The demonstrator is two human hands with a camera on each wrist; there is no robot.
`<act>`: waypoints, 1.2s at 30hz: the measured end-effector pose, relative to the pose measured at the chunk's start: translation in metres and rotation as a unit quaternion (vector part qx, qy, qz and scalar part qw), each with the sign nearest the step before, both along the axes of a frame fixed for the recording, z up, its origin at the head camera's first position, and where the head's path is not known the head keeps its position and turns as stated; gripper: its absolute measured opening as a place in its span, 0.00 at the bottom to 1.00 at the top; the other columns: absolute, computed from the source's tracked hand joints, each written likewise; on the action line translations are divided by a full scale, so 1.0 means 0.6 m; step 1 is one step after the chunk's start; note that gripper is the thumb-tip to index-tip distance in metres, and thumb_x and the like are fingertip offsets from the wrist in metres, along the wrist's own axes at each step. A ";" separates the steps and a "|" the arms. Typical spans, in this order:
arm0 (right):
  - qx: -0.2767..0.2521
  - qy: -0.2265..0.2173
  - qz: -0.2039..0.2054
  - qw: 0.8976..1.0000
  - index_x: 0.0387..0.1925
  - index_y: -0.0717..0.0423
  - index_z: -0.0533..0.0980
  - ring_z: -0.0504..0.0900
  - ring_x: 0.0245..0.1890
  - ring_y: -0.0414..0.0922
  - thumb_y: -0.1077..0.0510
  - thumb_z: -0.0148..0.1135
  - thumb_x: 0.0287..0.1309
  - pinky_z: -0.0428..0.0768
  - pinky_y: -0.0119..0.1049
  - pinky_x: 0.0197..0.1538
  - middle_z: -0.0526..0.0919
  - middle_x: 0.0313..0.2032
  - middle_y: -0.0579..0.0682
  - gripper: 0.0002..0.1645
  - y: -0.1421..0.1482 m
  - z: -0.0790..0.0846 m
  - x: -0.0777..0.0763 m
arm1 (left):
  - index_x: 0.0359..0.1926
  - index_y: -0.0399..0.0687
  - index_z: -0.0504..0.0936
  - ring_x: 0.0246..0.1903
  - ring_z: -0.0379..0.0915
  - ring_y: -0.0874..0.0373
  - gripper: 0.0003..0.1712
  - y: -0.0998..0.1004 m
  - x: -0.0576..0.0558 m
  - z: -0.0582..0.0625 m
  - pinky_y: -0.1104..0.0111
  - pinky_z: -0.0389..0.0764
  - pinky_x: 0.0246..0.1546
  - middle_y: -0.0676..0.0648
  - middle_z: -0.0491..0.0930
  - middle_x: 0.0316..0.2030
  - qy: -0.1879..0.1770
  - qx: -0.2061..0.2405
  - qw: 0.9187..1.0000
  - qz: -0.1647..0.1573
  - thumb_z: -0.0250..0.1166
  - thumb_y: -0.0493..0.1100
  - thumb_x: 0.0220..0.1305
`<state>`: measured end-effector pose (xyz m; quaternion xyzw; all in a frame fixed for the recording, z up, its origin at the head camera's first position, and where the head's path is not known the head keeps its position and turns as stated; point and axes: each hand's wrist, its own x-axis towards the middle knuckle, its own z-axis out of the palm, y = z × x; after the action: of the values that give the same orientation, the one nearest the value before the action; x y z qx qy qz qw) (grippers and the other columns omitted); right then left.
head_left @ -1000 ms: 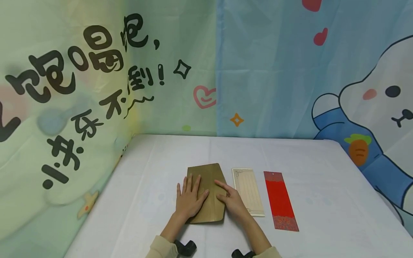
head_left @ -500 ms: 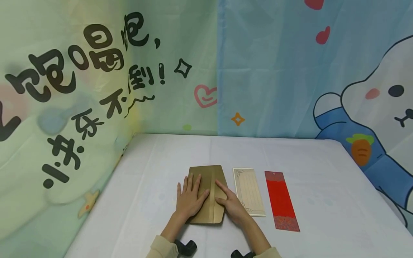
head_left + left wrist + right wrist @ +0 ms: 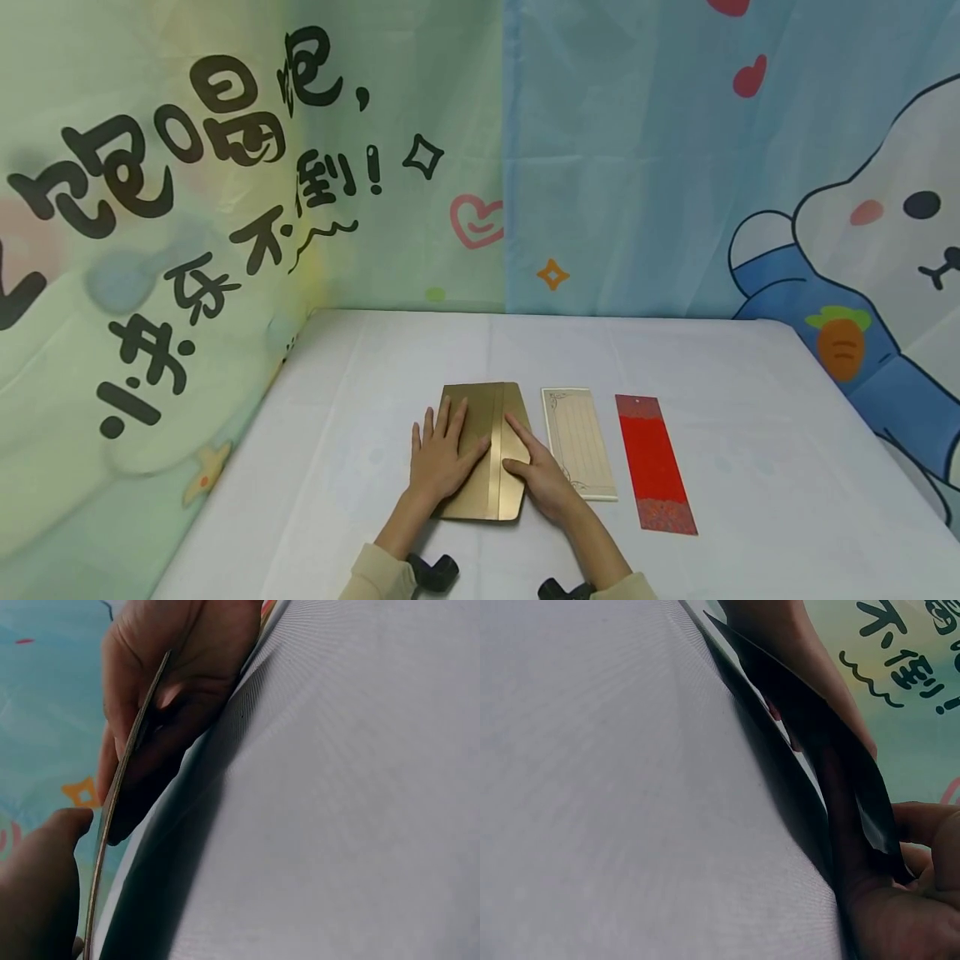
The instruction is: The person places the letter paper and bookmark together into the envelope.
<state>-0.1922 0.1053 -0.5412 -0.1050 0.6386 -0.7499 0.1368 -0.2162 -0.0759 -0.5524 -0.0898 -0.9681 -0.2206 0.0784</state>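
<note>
A gold-brown card [image 3: 476,498] with a lighter vertical strip right of its middle lies in front of me in the head view. My left hand [image 3: 441,458] rests on its left half, fingers straight and spread, thumb toward the strip. At the right edge my right hand [image 3: 543,475] pinches it, with index finger and thumb showing on top. Beneath the card [image 3: 810,701], more fingers [image 3: 844,795] of the right hand show in the right wrist view. The card's edge [image 3: 124,761] looks thin in the left wrist view, with a shadowed gap over the white cloth.
Right of the card lies a cream sheet [image 3: 579,446] with printed lines and corner ornaments. Farther right is a red strip [image 3: 656,462] with patterned ends. A white cloth covers the table [image 3: 750,433]; printed curtains [image 3: 615,167] hang at the back and left.
The card has turned slightly and its surface catches more light, so the vertical strip shows more clearly. The right hand has shifted slightly with the edge; the left hand stays nearly in place.
</note>
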 end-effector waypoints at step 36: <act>0.059 0.043 0.008 0.997 0.71 0.52 0.47 0.37 0.69 0.53 0.77 0.50 0.51 0.40 0.51 0.65 0.41 0.71 0.55 0.48 0.004 0.051 0.020 | 0.70 0.61 0.57 0.62 0.54 0.38 0.59 0.028 -0.014 0.017 0.44 0.59 0.54 0.45 0.50 0.69 0.054 -0.005 0.997 0.060 0.49 0.84 0.37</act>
<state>-0.1801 0.1075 -0.5108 -0.1340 0.6865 -0.7043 0.1210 -0.2244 -0.0591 -0.5423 -0.0436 -0.9670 -0.2056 0.1437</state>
